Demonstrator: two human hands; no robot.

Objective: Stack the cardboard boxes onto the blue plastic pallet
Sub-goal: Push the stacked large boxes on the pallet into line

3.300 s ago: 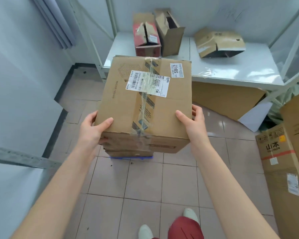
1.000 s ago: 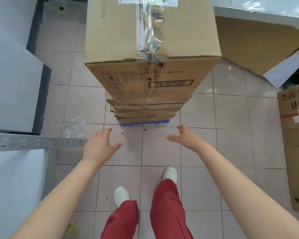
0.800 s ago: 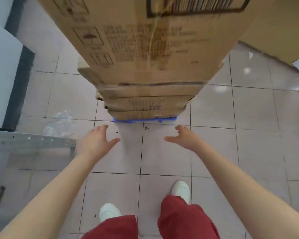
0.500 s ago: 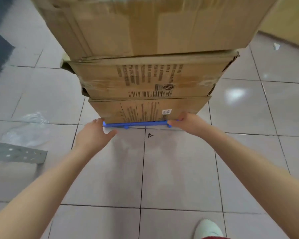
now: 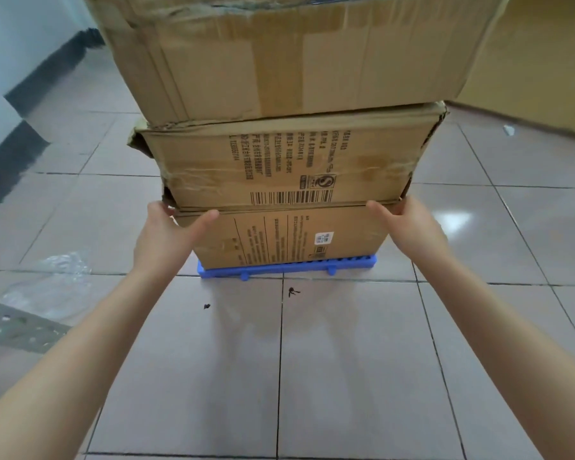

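Three cardboard boxes stand stacked on a small blue plastic pallet (image 5: 287, 267) on the tiled floor. The bottom box (image 5: 289, 239) carries fine print and a small white label. On it sits the middle box (image 5: 286, 164), with a barcode and torn left corner. The big top box (image 5: 296, 54) overhangs both and runs out of the frame. My left hand (image 5: 166, 234) clasps the bottom box's upper left corner, thumb on its front face. My right hand (image 5: 409, 227) presses its upper right corner. Fingers behind the box edges are hidden.
A crumpled clear plastic bag (image 5: 57, 273) lies on the floor at left, beside a grey metal rack rail (image 5: 17, 327). A wall with a dark skirting (image 5: 30, 104) runs along the left. A large flat cardboard sheet (image 5: 538, 61) leans at the back right.
I have crouched closer to the stack. Both hands rose from the blue pallet's front edge to the bottom box's upper corners. Earlier, the top box left my hands onto the stack.
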